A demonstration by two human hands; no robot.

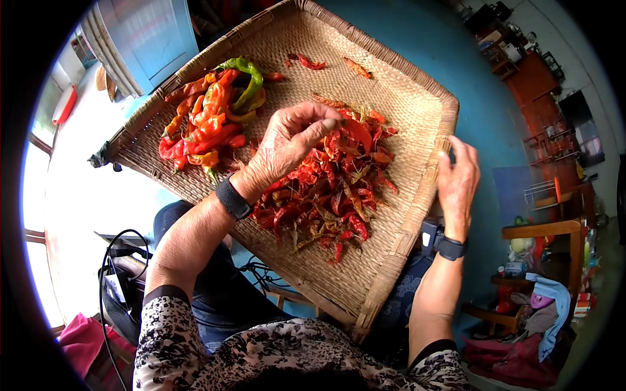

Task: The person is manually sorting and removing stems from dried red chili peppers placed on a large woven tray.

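A large woven tray (404,78), its rim raised and bound, lies tilted across the view above the person's legs (218,287). Near its middle spreads a heap of dried peppers (319,195), wrinkled and mostly dark red, with some yellowish pods among them. Toward the tray's left corner sits a smaller pile of fresher peppers (212,114) — glossy, red to orange, topped by a curled green pepper (248,81). The right hand (458,179) is at the tray's right rim, fingers loosely bent and thumb apart; no pepper shows in it, and whether it bears on the rim cannot be told. The left hand (287,140) reaches over the heap, thumb and forefinger closed on the end of one red pepper (357,133), which hangs just above the dried pods. The step in hand appears to be single-piece handling; the next move, as judged from this pose, calls for a light pinch — the pod looks thin — and a steady tray.
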